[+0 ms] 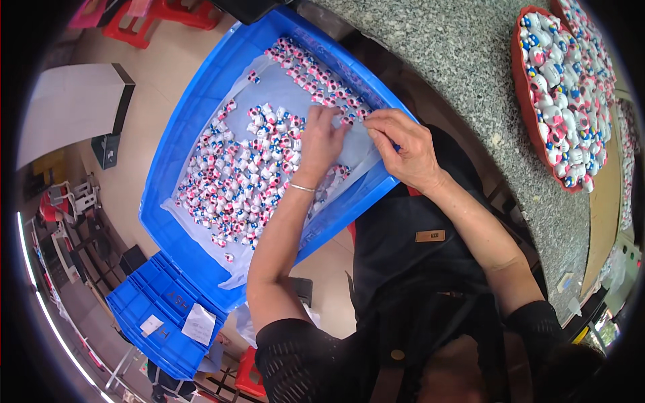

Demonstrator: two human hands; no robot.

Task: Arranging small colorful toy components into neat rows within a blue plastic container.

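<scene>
Small white figurines with pink and blue parts [235,168] lie in a loose heap on a pale sheet [295,87] inside a blue plastic bin [178,134]. More figurines [309,70] stand close together in rows along the bin's far right wall. Over the near end of those rows, my left hand [321,142] is curled, thumb and fingers closing around a small figurine [347,121]. My right hand [407,149] is beside it at the bin's right rim, fingers pinched. A bit of blue shows under its curled fingers, apparently part of a figurine; the rest is hidden.
On the right, a granite counter [463,87] bears a red tray [527,87] heaped with similar figurines. A blue lid or crate [151,295] with paper slips is below the bin at left. Red stools [175,13] stand at the upper left, and a dark apron [410,269] covers my front.
</scene>
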